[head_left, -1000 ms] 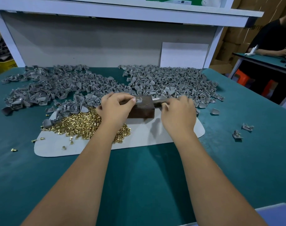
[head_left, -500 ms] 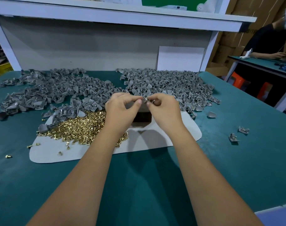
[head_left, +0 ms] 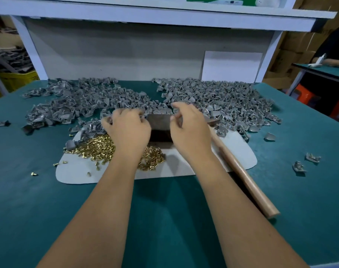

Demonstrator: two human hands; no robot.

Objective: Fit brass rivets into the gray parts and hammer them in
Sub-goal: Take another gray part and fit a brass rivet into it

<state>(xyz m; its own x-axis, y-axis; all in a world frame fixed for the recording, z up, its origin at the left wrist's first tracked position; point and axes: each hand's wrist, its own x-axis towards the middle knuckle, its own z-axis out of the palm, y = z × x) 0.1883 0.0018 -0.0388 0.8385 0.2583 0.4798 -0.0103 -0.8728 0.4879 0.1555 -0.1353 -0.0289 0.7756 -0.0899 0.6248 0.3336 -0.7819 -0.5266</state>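
Gray parts (head_left: 219,101) ring the block (head_left: 160,128); both hands' grip seemingly empty.

Two bare forearms enter from the lower edge of the frame and narrow toward the centre, one from the lower left and one from the lower right. Neither arm carries a sleeve, watch, bracelet or glove along its visible length. The left hand (head_left: 129,130) and right hand (head_left: 188,128), just above the middle of the frame, are likewise uncovered, with no rings visible on the fingers. Fingernails, where they show, appear short and unpainted. No other part of the body is visible.
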